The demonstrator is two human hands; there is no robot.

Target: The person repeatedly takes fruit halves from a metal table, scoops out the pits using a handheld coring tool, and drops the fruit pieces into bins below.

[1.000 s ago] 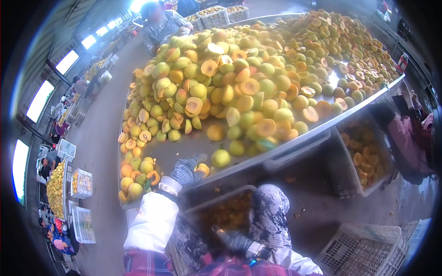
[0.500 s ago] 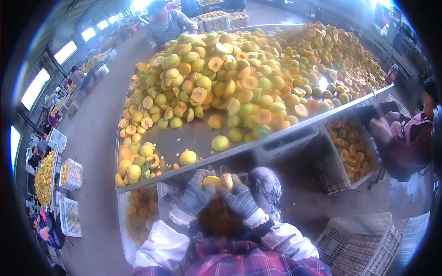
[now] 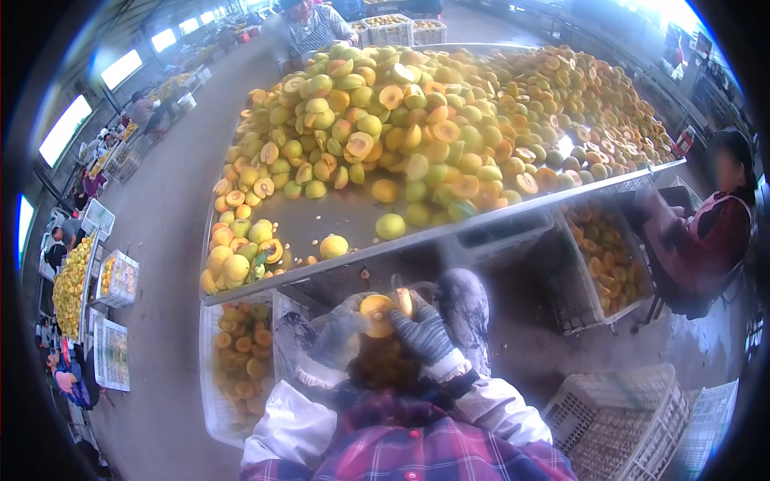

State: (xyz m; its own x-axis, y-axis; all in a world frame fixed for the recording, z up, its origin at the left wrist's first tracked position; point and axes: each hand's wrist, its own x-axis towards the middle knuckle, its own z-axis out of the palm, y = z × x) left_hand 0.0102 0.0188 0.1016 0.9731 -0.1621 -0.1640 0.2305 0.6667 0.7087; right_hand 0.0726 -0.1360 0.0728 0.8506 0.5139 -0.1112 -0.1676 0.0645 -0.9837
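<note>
My gloved left hand (image 3: 338,333) is closed around a halved yellow peach (image 3: 376,307), cut face up; its fingers are blurred. Close beside it, my gloved right hand (image 3: 425,330) has its fingers wrapped round another peach piece (image 3: 405,302), seen edge-on. A small grey curved thing, perhaps a tool, shows at the right fingertips, too blurred to name. Both hands are over my lap, just below the front edge of the metal table (image 3: 321,275). Below them is a dim container of peach halves (image 3: 389,361). A lone peach (image 3: 334,246) lies near the table edge.
A large heap of peaches (image 3: 361,128), many halved, covers much of the table. A crate of halves (image 3: 207,361) stands at my left, another (image 3: 573,297) at my right. An open crate (image 3: 634,417) sits lower right. Co-workers sit at right (image 3: 714,232) and stand across (image 3: 309,28).
Both hands have come slightly lower relative to the table edge. The peach half in my left hand now turns its cut face up. The view has shifted a little.
</note>
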